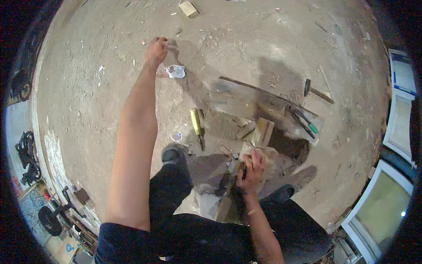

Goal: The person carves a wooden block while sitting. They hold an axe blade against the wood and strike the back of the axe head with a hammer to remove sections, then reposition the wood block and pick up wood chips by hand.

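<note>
My left arm stretches forward over the dusty floor. At its end my left hand [156, 52] is closed, its fingers curled; anything inside is too small to make out. A crumpled clear plastic bag [176, 71] lies just nearer than that hand. Between my legs my right hand [252, 172] grips a length of wood [227, 203], fingers bent over its top; a small dark thing shows by the thumb. Just beyond it, a short pale wood block [263, 132] lies at an angle. A yellow-handled tool [196, 123] with a dark tip rests left of the wood.
A flat board [237, 97] lies beyond the wood, with green-tipped pliers [303, 122] on its right end. Farther right is a hammer [320, 91]. Another wood block [188, 9] sits far ahead. White-framed panels [377, 211] line the right side; a small round object [176, 135] lies near my left shoe.
</note>
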The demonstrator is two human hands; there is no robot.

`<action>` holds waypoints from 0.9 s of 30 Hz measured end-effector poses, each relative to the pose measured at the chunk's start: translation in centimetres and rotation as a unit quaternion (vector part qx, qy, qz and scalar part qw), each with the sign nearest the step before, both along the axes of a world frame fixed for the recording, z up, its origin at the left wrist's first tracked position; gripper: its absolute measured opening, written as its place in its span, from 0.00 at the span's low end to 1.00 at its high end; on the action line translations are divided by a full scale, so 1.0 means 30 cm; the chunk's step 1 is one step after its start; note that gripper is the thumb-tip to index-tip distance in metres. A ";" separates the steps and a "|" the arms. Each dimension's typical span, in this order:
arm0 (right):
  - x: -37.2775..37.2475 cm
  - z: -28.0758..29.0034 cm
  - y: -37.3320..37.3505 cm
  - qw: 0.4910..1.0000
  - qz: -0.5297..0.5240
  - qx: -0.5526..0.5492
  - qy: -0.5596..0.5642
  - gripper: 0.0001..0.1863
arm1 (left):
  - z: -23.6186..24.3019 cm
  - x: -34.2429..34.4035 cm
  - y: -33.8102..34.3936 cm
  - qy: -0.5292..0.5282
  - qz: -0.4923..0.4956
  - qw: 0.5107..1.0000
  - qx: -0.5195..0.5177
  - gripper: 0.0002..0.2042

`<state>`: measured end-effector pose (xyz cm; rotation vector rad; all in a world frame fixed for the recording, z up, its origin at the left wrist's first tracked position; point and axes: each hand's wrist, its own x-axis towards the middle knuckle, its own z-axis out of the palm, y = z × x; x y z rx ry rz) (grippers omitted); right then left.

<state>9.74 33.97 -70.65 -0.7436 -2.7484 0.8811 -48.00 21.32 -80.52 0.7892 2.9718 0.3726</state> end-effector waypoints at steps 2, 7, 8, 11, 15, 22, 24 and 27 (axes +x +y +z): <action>0.015 -0.020 0.003 1.000 -0.011 0.014 -0.019 0.25 | -0.016 -0.001 0.024 0.007 0.012 0.999 0.030 0.17; -0.008 -0.003 -0.003 0.999 -0.002 0.003 -0.033 0.26 | -0.079 -0.156 -0.027 0.118 0.010 0.987 0.110 0.17; -0.010 0.003 -0.002 0.999 0.001 0.005 -0.038 0.25 | -0.071 -0.199 0.009 0.103 0.006 0.987 0.120 0.17; 0.019 -0.030 -0.008 1.000 0.014 -0.001 -0.007 0.25 | -0.051 -0.341 0.104 0.054 -0.007 0.991 0.122 0.17; -0.032 0.009 -0.024 0.999 0.007 -0.007 -0.037 0.25 | -0.129 -0.667 0.234 0.076 -0.054 0.993 0.075 0.20; 0.009 -0.012 -0.021 0.992 -0.012 -0.050 -0.112 0.26 | -0.293 -0.984 0.497 0.126 -0.071 0.985 0.090 0.21; 0.046 -0.007 -0.044 0.986 -0.030 -0.051 -0.153 0.26 | -0.295 -0.979 0.631 0.035 -0.116 0.993 0.006 0.20; 0.032 0.003 -0.029 0.981 -0.018 -0.058 -0.186 0.26 | -0.266 -1.026 0.680 0.025 -0.144 0.987 -0.059 0.19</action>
